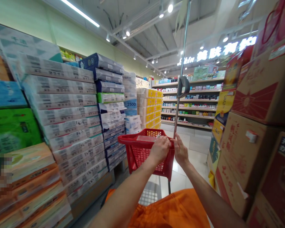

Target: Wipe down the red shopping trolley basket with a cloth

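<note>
A red plastic shopping cart (146,158) with a lattice basket stands in front of me. My left hand (160,148) is closed over the handle on its near rim. At the right corner of that rim is my right hand (181,148), its fingers mostly stretched out and touching the cart beside a metal pole (179,107). The pole rises from the cart's right side and carries a grey curved fitting (184,87). A pale pinkish item (146,138) shows inside the basket, partly hidden by the rim and my left hand.
Tall stacks of wrapped tissue packs (71,104) line the left side. Yellow-and-white packs (149,107) stand farther along. Cardboard boxes (242,148) are piled close on the right. Shelves of small goods (190,99) run across the back, beyond the tiled floor (197,148).
</note>
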`<state>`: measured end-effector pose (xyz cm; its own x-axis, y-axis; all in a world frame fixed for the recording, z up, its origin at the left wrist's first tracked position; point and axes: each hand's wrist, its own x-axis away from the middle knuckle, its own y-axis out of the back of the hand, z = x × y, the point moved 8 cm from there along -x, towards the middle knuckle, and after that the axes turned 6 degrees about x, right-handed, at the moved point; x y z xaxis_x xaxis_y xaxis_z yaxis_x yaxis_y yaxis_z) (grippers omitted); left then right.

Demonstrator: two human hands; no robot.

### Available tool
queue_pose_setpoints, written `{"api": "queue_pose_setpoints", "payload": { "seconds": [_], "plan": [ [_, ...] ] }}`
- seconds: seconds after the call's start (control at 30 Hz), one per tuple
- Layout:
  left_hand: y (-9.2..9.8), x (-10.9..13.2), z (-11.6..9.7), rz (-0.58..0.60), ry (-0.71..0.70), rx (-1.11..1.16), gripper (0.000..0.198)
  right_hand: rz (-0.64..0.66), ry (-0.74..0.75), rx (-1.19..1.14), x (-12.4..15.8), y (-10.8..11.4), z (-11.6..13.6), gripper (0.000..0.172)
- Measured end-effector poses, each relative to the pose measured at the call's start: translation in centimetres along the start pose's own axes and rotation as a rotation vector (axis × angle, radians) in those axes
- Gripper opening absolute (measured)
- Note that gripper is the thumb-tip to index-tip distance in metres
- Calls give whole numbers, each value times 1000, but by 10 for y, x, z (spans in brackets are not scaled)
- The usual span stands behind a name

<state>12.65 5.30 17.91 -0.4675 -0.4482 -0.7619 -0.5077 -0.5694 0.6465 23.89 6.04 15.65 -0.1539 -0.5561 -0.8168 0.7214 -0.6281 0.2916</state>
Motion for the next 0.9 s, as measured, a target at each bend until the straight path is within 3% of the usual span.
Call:
{"api": "queue_pose_setpoints", "payload": {
  "seconds": [0.07, 0.1, 0.23, 0.3, 0.37, 0.47, 0.53, 0.6, 0.7, 0.77, 0.9],
  "plan": [
    [-9, -3, -16, 13, -52, 11, 29, -7, -20, -30, 0, 2, -3, 47],
    [-8, -2, -14, 11, -52, 17, 29, -17, -34, -46, 0, 4, -5, 48],
    [23, 12, 40, -102, 122, 15, 28, -48, -76, -106, -2, 5, -7, 48],
    [34, 16, 56, -151, 207, 2, 27, -62, -96, -125, -2, 5, -6, 48],
    [27, 11, 41, -124, 144, 10, 27, -71, -122, -139, -3, 4, -7, 48],
    [0, 0, -10, -28, -66, 37, 27, -65, -153, -144, -4, 4, -12, 50],
    [-9, -3, -25, 6, -115, 44, 27, -71, -162, -136, -6, 6, -17, 50],
    [-3, 0, -16, -1, -91, 50, 28, -84, -171, -137, -7, 9, -21, 49],
    [19, 9, 20, -74, 19, 36, 29, -103, -182, -121, -6, 11, -22, 48],
    [26, 12, 33, -109, 81, 14, 29, -108, -166, -90, -5, 10, -17, 49],
    [6, 5, 6, -47, -1, 12, 28, -87, -39, 32, -3, 5, -1, 47]
  ]
}}
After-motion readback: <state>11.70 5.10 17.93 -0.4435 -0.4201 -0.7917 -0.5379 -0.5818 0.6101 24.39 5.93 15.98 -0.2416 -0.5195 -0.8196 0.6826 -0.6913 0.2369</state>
